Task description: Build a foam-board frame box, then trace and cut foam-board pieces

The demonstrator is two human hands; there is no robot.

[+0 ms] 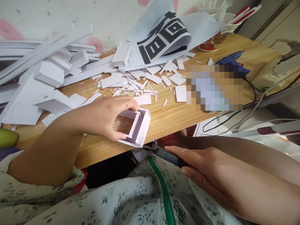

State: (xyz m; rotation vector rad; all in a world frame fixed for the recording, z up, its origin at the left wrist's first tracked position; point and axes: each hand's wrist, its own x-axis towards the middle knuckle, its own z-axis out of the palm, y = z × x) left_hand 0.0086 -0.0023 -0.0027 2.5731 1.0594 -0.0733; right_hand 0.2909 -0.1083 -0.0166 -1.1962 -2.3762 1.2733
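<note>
Nearest the camera, over the flowered cloth on the lap, the right hand (206, 170) lies low with its fingers stretched toward ten o'clock, closed around a dark-handled cutter (167, 155) whose tip points up-left at the tabletop's (168, 117) near edge. Just past that tip, at about eleven o'clock from it, sits the white frame (137, 128) — a small open box of foam board, its long axis running from lower left to upper right, its near corner overhanging the wood. The cutter's point is very close to that corner; whether it touches I cannot tell. The left hand (105, 117) comes in from nine o'clock, forearm across the edge, thumb on the frame's near wall and fingers curled over the far wall, pinching it steady. So the left hand is on the frame, the right just beside it. Farther off, toward twelve o'clock, white scraps (138, 86) litter the wood; at ten o'clock lie white boxes and strips (50, 73); at one o'clock a printed sheet (161, 39), and beyond it a blue glue gun (231, 64).
</note>
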